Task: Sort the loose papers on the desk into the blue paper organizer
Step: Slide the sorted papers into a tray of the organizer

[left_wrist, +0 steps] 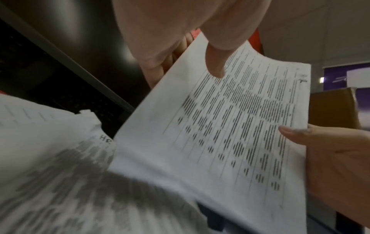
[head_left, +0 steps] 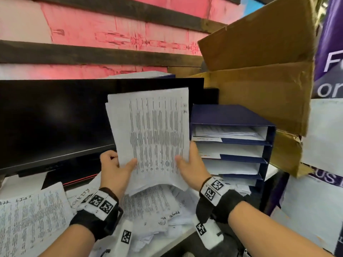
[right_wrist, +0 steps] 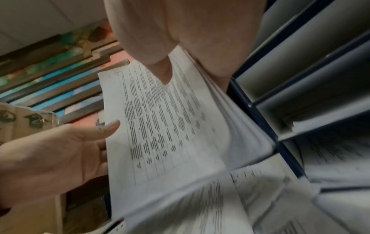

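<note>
Item held: sheaf of papers [head_left: 151, 138], several printed sheets, raised nearly upright in front of the monitor [head_left: 53, 119].
Left hand [head_left: 116, 170]: thumb over the front face, fingers behind, pinching the sheaf near its lower left edge.
Right hand [head_left: 189, 168]: thumb on the front, fingers behind, pinching the lower right edge; the right wrist view shows the same grip.
Handling, judged: light, limp, not fragile; the lower end of the sheaf already curls and sags below the thumbs. Sheets look smooth and could fan or slide apart, as the top edges are slightly uneven.
Hold, judged: keep both long edges pinched, thumbs in front; squaring the edges first would help it enter a slot flat.
Blue paper organizer [head_left: 232, 145]: at 3 o'clock of the sheaf, just beside it; 4 stacked trays visible, each already holding some paper.
Loose papers [head_left: 150, 206]: scattered heap at 6 o'clock, under the hands; more printed sheets [head_left: 31, 217] at 8 o'clock.
Surface: white desk [head_left: 174, 240], largely covered by paper.
Room: cardboard box [head_left: 259, 71] at 1 o'clock, leaning over the organizer, which crowds the approach; pink wall with dark wooden battens [head_left: 92, 54] at 12 o'clock; purple banner [head_left: 330, 52] at far right.
</note>
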`<state>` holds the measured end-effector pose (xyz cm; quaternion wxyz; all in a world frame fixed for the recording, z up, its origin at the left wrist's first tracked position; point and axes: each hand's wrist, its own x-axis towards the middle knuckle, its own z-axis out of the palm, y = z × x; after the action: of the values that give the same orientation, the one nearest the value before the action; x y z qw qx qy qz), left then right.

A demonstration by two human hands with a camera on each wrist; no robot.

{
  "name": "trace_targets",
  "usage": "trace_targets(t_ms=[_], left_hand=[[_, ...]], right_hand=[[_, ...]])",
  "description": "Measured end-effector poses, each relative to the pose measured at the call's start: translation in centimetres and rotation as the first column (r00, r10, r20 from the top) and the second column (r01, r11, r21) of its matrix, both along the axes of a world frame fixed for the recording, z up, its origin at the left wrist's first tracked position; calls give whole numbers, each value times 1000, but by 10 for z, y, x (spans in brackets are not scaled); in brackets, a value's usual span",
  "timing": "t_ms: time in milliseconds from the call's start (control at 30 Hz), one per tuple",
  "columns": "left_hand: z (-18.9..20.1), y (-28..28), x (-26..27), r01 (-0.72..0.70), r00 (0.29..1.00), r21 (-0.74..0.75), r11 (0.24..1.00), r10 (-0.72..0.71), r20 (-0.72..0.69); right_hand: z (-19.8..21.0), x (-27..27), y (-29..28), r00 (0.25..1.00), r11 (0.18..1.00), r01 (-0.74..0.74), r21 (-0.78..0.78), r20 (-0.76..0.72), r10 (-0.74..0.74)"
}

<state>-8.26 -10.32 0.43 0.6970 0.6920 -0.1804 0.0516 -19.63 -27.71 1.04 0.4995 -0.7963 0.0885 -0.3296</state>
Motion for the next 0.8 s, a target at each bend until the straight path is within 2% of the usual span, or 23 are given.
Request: trace_targets(t_ms=[133,233,333,400,500,567,667,800], left_hand=[[-20,10,5,34,997,67,997,-30,-67],[-29,10,6,72,995,184,980,-58,-80],[-28,5,1,93,994,177,980,-82,-69],[-24,2,-2,109,993,157,981,-99,-70],[-26,-1,1,232,973,250,940,-221,-73],[-37,-5,0,402,915,328,855,-368,-163],[-59,-17,-10,635,772,417,650,-535,-342],[-73,-35,-25,727,678,546,417,-559,-477]], right_hand=[[-30,4,10,990,999,-29,21,-135,31],[-41,9,13,973,999,22,-27,-229,-28],[-36,6,10,975,994,91,-55,-197,-100],[-28,-3,-3,977,992,125,2,-173,-123],[-19,-25,-31,976,991,73,116,-213,-47],[-20,-43,-47,957,993,38,108,-290,-5],[-44,-66,-71,894,987,55,151,-447,19],[-78,-96,-101,683,995,62,84,-730,20]])
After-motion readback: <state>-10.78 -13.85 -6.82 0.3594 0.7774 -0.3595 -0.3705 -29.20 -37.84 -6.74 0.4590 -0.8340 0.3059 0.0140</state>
